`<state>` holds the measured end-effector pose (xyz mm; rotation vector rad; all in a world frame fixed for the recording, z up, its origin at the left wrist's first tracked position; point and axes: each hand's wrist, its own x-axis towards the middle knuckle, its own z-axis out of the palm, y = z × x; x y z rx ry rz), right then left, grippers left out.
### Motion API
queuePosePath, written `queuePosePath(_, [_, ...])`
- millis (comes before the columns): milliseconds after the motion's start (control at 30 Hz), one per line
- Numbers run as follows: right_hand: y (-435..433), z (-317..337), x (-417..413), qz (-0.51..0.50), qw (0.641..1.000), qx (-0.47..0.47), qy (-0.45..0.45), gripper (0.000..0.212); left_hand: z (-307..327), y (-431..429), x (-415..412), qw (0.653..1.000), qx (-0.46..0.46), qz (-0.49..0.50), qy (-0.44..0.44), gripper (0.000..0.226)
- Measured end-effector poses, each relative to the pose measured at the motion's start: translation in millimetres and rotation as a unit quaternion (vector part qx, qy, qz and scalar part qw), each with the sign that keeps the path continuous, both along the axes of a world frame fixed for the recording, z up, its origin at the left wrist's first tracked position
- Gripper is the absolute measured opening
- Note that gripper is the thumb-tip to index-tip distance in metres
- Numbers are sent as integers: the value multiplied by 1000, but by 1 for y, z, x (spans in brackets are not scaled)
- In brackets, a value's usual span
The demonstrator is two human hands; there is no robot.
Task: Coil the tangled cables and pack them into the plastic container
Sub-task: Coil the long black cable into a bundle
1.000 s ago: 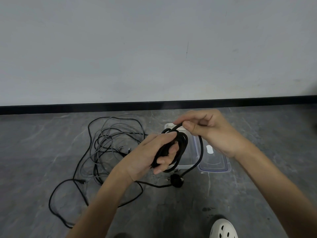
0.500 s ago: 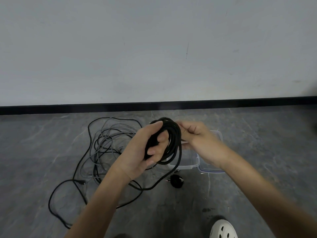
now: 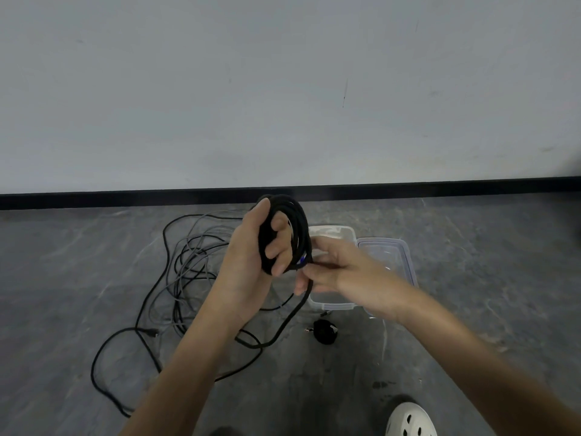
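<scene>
Fingers (image 3: 278, 247) of our left hand (image 3: 248, 259) curl through the middle of the black cable coil (image 3: 297, 221), with the thumb pressed against its outer left side, so we grip the loops upright in the air above the floor (image 3: 471, 278). Fingers (image 3: 314, 273) of our right hand (image 3: 352, 275) close in a pinch on the loose tail (image 3: 284, 324) just below the coil; motion blur hides the exact finger placement. From that pinch the tail hangs down and curves along the floor near the black plug (image 3: 325, 332). Behind our right hand sits the clear plastic container (image 3: 333, 229), open, on the floor, its lid (image 3: 404, 253) lying just beside it to the right. To the left of our left forearm, the tangled cables (image 3: 188, 262), black and grey, sprawl across the floor in loose loops. At the bottom edge we see a white perforated shoe (image 3: 408, 420). Past the cables a black baseboard (image 3: 94, 199) meets the pale wall (image 3: 283, 89).
</scene>
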<state>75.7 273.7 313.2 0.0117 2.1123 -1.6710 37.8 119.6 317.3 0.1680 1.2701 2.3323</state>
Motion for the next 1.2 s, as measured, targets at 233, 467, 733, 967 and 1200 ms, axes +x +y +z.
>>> queuePosePath(233, [-7,-2,1,-6,999,-19,-46,37,1,1,-1,997,-21,65,29,35])
queuePosePath(467, [-15,-1,3,-40,998,-25,-34,10,-2,-2,-5,989,-18,141,37,32])
queuePosePath(733, [-19,-7,7,-6,997,-67,-48,38,-8,1,-4,973,-79,179,126,36])
queuePosePath(967, [-21,-10,10,-35,999,14,17,22,-12,-5,-11,959,-94,243,113,35])
queuePosePath(1200, [-21,0,15,98,973,151,142,21,-17,-1,-10,936,-192,257,144,47])
